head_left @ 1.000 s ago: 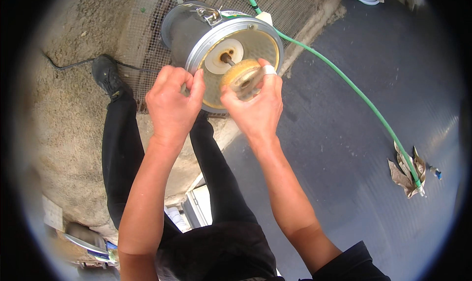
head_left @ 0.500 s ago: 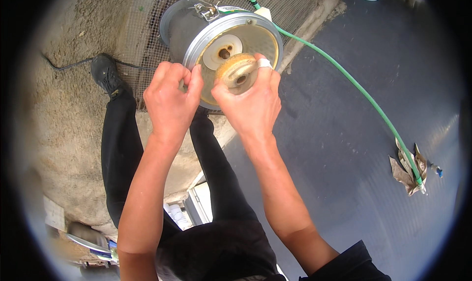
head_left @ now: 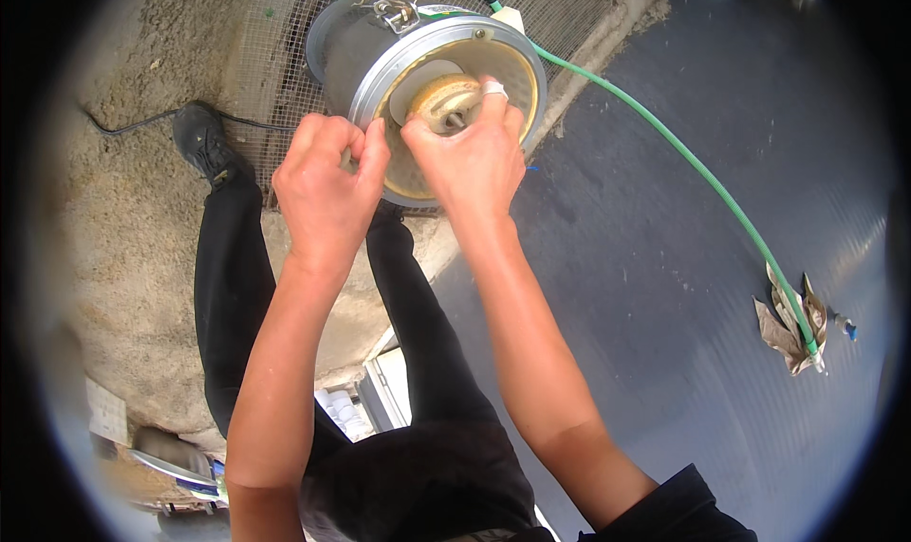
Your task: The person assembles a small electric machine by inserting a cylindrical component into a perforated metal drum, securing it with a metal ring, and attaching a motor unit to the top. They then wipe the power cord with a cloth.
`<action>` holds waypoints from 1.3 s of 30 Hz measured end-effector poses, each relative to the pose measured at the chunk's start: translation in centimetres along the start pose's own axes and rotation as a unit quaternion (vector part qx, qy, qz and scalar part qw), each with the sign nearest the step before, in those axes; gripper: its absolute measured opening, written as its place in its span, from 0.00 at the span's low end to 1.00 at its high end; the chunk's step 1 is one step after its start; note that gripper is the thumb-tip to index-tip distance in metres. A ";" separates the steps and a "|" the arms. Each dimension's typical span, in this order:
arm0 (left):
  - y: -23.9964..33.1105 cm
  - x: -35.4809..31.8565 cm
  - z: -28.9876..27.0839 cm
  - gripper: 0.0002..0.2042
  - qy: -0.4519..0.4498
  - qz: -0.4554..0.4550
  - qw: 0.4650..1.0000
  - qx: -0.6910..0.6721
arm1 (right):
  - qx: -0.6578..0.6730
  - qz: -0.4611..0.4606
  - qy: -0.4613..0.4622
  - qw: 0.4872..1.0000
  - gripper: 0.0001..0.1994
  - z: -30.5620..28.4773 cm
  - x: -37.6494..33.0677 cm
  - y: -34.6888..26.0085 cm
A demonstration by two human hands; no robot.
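Note:
A round metal drum (head_left: 380,53) with a silver rim and a yellowish inside stands on a wire mesh below me. My right hand (head_left: 470,158) is over its open mouth, fingers closed on a small tan disc-shaped part (head_left: 442,101) held above the white centre of the drum. A pale band wraps one finger of that hand. My left hand (head_left: 327,186) is right beside it at the drum's rim, fingers curled shut, thumb against forefinger; what it pinches, if anything, is hidden.
A green hose (head_left: 683,158) runs from behind the drum across the dark floor to a crumpled rag (head_left: 788,319) at the right. Wire mesh (head_left: 275,58) covers sandy ground. My black-trousered legs and a black shoe (head_left: 201,139) are below.
My right hand has carried the tan disc up and over the drum's mouth, closer to its centre. The left hand has stayed alongside it.

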State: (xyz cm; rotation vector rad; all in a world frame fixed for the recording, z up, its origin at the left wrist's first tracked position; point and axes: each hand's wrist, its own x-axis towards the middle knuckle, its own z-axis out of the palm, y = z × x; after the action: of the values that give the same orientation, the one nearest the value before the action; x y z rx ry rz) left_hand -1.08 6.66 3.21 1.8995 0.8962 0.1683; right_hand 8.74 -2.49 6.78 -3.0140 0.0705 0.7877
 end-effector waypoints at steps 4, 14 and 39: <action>0.1 0.1 0.0 0.14 0.001 -0.001 1.000 -0.009 | -0.012 0.010 -0.023 1.000 0.48 1.5 1.0 -0.1; 0.2 0.3 0.0 0.14 0.000 0.001 1.000 -0.008 | -0.023 -0.075 0.019 0.997 0.49 2.4 -0.2 1.3; -0.2 0.5 0.6 0.16 0.019 0.032 0.999 0.006 | -0.078 -0.020 -0.091 0.993 0.43 0.8 2.0 0.3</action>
State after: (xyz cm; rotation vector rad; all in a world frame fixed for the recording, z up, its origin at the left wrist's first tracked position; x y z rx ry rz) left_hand -0.56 6.57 2.67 1.9418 0.8635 0.2380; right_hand 10.06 -2.86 5.11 -3.0565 -0.0587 1.1087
